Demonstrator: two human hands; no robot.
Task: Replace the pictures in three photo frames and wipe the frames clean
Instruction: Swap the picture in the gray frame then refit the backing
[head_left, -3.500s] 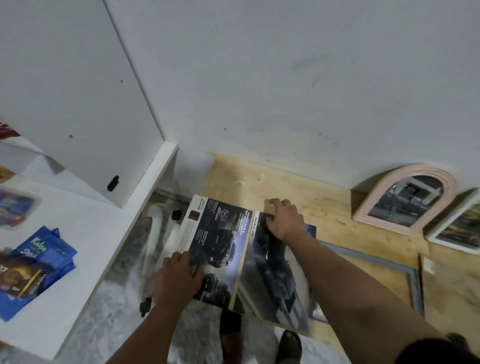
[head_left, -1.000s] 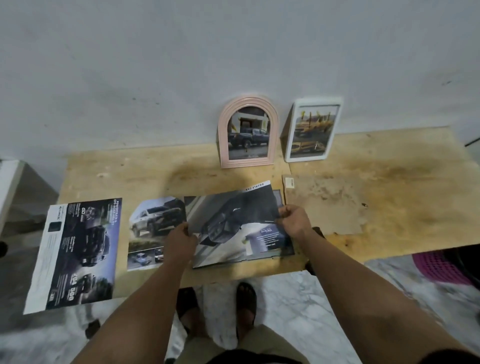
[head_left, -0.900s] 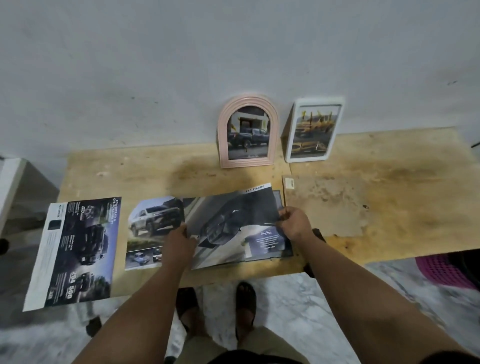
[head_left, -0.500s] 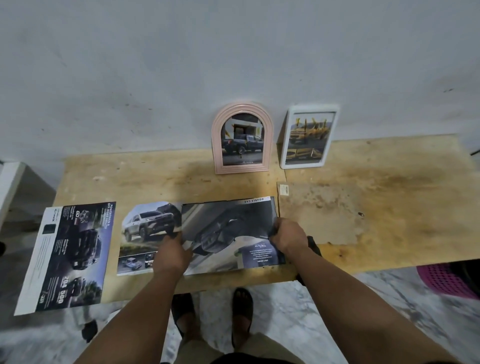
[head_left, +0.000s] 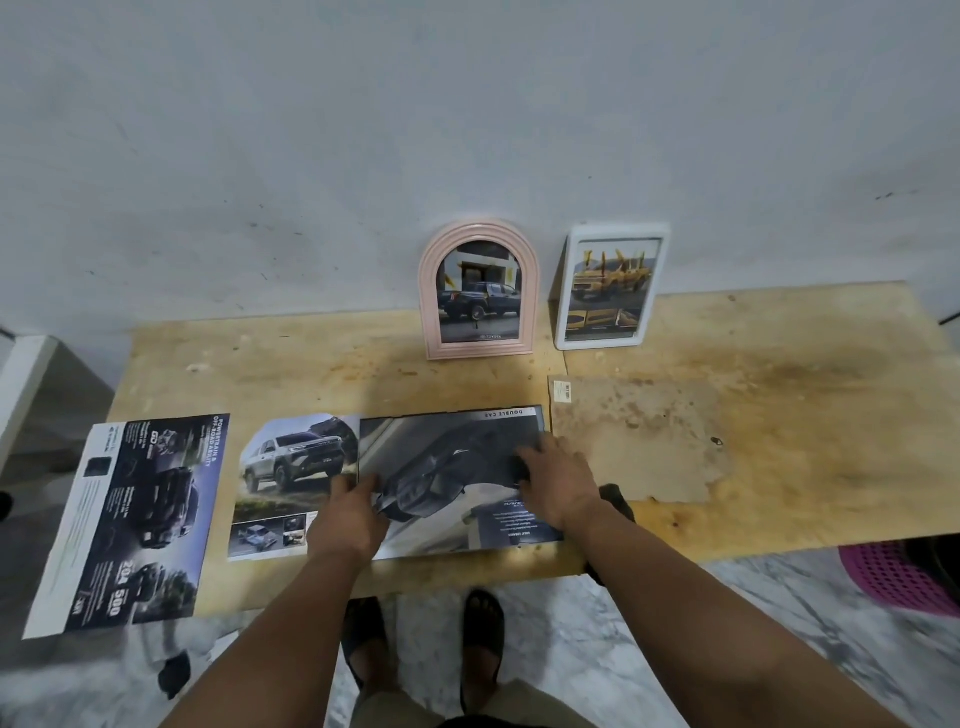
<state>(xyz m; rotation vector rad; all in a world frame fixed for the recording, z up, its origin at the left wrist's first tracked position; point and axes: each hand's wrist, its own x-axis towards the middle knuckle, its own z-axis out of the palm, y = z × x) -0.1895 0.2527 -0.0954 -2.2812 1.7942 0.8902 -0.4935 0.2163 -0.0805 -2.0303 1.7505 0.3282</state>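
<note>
We press both flat hands, left (head_left: 347, 514) and right (head_left: 558, 480), on a dark car picture (head_left: 447, 478) lying on our stained wooden table (head_left: 779, 415), two frames (head_left: 479, 291) leaning against the grey wall (head_left: 467, 130) behind.

Pink perforated basket (head_left: 904, 579) on marble floor (head_left: 769, 603) at right; white shelf (head_left: 23, 392) at left edge.

Stained plywood table (head_left: 779, 415), two standing frames (head_left: 480, 291), three car prints (head_left: 452, 478), brown backing board (head_left: 639, 441)
</note>
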